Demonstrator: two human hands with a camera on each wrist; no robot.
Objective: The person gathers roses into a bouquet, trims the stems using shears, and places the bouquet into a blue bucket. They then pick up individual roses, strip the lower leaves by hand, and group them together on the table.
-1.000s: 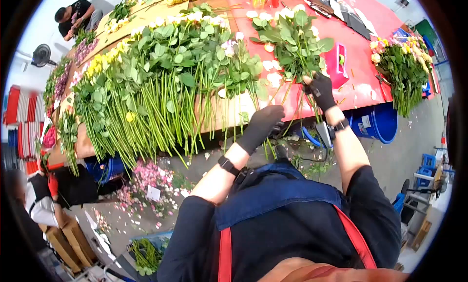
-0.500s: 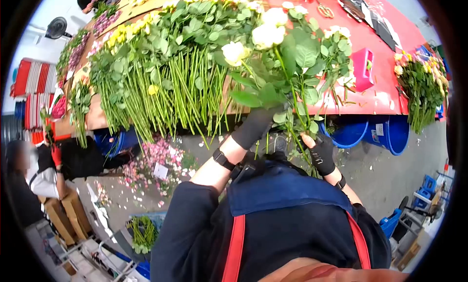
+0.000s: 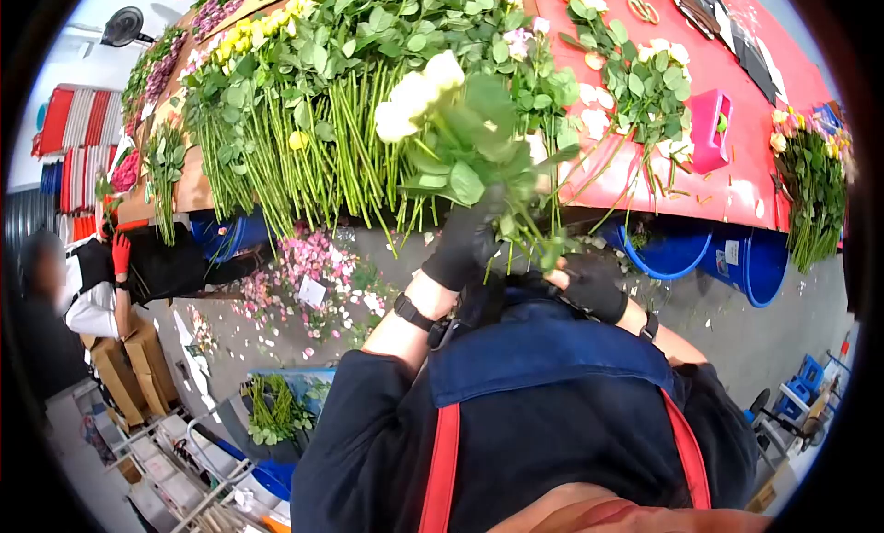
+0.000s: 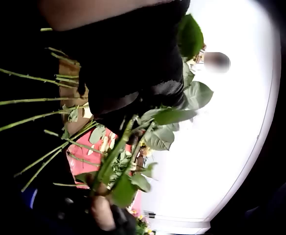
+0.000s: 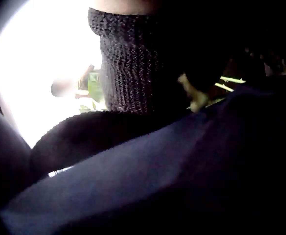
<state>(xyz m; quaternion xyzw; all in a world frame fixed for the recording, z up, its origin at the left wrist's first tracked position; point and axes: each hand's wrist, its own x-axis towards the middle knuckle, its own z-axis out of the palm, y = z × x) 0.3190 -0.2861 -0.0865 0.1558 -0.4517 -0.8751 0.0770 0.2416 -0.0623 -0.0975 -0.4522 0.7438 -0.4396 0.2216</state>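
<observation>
In the head view the left hand [image 3: 468, 241], in a black glove, grips a bunch of white roses [image 3: 412, 100] by the stems, blooms tilted up and to the left. Close to the lower stems is the gloved right hand [image 3: 594, 286], its bare thumb tip at the leaves near the stem ends. In the left wrist view the stems [image 4: 114, 159] run down from the left hand [image 4: 133, 73] to the right hand's thumb [image 4: 102, 213]. Dark cloth hides most of the right wrist view; the right hand's fingers are unclear there.
Long-stemmed flowers [image 3: 341, 119] cover the table's left part. On the red tabletop [image 3: 737, 188] are a smaller bunch [image 3: 645, 86], a pink holder [image 3: 710, 133] and scissors [image 3: 642, 8]. Blue buckets [image 3: 750, 261] stand below the edge. Petals [image 3: 308, 280] litter the floor.
The left hand has lifted white roses from the table, toward the body, and their blooms have swung left. The right hand has come down from the table to the stem ends at the waist.
</observation>
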